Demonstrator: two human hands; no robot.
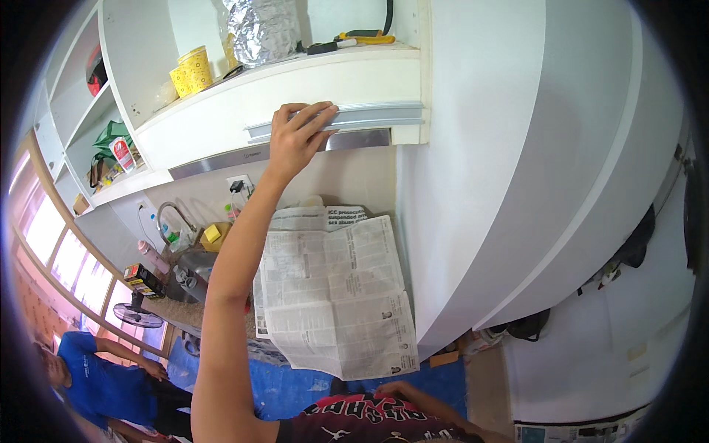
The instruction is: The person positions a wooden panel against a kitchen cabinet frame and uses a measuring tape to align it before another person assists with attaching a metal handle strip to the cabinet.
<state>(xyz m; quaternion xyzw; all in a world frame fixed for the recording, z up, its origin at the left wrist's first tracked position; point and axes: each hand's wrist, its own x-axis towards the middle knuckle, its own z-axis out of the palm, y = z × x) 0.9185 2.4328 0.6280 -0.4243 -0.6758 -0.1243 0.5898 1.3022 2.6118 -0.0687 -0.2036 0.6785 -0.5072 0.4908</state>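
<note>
My raised left hand [304, 136] is at the lower front board of a white wall cabinet [221, 118]. Its fingers lie over a long grey metal strip with a ridged profile [380, 115], with the thumb at the strip's lower edge. The strip runs along the board, tilted slightly up toward the right. Just below it is the flat metallic front of a range hood [362, 139]. My right hand [399, 388] is low, close to my waist in front of my shirt; its fingers are mostly hidden.
Newspaper sheets [336, 295] cover the counter below. Pliers [367, 37], yellow paper cups [193, 70] and a foil-wrapped thing [258, 33] stand on the shelf. Left are a faucet [177, 214], bottles and a person in blue [103, 376]. A white panel [480, 148] rises right.
</note>
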